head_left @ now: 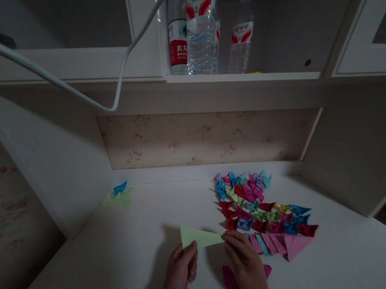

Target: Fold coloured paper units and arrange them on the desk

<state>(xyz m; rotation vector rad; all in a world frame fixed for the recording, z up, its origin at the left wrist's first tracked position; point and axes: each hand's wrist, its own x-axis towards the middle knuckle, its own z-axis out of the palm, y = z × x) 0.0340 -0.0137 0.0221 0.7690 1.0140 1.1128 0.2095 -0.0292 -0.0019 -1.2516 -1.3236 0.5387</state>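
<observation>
A pale green piece of folded paper [201,237], shaped like a long triangle, is held up between my two hands above the white tabletop. My left hand [184,264] pinches its broad left end between thumb and fingers. At the narrow right tip, my right hand [244,257] grips the paper with its fingertips. Beneath my right wrist lies a magenta paper piece [233,282], partly covered by the arm. Just beyond that hand, a row of folded pink and blue paper strips [269,243] rests on the table.
Rows of small colourful origami pieces [255,207] cover the table's right rear. A blue and green paper piece [120,195] sits at the back left corner. Overhead, a shelf [241,78] holds plastic water bottles [201,33], and a white cable arm [62,86] hangs across the upper left.
</observation>
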